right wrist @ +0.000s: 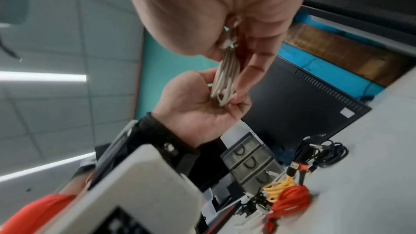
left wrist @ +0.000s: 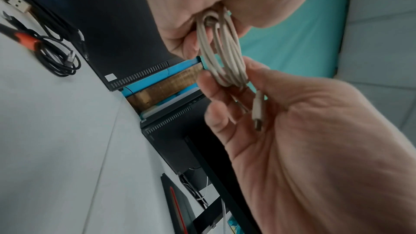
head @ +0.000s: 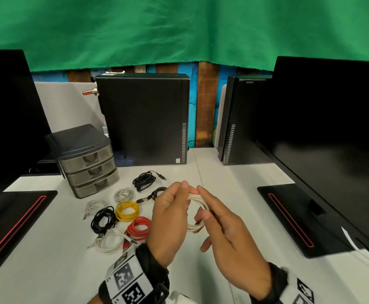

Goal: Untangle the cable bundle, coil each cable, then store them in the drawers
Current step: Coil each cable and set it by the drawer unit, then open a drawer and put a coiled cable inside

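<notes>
above the desk (head: 234, 185), left hand (head: 170, 218) and right hand (head: 229, 233) pinch the white cable (head: 197, 227) coil, fingers curled (plug end dangling free); slackened grip risks loops springing apart.

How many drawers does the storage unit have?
3, stacked in the grey unit at the desk's left: top drawer, middle drawer, bottom drawer. All closed.

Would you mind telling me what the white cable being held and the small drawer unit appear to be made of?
White cable: apparently smooth matte plastic or rubber sheathing; it bends into tight loops. Drawer unit: probably plastic, with a dark grey frame and translucent smoky fronts.
</notes>
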`<action>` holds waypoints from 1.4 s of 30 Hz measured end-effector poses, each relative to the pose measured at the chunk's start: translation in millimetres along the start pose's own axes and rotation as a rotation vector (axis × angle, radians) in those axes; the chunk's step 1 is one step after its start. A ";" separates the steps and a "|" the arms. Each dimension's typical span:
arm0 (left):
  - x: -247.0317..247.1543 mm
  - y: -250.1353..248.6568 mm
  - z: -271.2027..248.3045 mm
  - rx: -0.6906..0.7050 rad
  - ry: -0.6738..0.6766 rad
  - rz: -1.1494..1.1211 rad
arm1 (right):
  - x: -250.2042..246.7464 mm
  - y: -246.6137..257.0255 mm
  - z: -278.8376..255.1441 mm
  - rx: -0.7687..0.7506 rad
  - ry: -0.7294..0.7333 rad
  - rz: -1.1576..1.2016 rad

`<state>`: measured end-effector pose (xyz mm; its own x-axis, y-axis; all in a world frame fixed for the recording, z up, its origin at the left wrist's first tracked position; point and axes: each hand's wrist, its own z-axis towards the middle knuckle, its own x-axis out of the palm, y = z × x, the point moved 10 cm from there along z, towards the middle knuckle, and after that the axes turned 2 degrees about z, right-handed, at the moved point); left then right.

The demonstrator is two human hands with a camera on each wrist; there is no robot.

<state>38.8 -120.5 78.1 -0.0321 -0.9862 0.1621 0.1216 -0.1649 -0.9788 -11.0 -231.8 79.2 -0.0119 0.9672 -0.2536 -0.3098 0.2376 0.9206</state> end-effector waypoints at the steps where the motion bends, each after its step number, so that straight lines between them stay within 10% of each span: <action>1: 0.5 2.5 -0.7 0.002 0.003 0.017 | 2.8 2.3 -1.7 -0.046 0.003 -0.066; 6: -0.7 1.2 1.1 0.149 0.051 0.253 | -8.3 11.9 -4.3 -0.230 -0.093 -0.200; 13: 24.6 -10.5 -19.6 0.572 0.237 0.876 | -32.3 -1.6 11.2 -0.122 -0.069 -0.204; 24: 27.6 30.5 -10.6 0.401 0.483 1.126 | -36.7 -34.0 16.1 0.081 -0.118 0.046; 37: 17.2 18.1 -4.6 0.488 0.393 1.021 | -36.1 -46.0 18.4 0.182 -0.157 0.153; 42: -4.6 20.3 18.5 0.254 0.339 0.787 | -36.9 -64.5 15.6 0.243 -0.175 0.088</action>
<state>59.7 -119.5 59.8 -0.1338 -0.7652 -0.6298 0.4472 0.5205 -0.7274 24.3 -281.4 33.7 0.1421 0.9807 -0.1341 -0.0782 0.1462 0.9862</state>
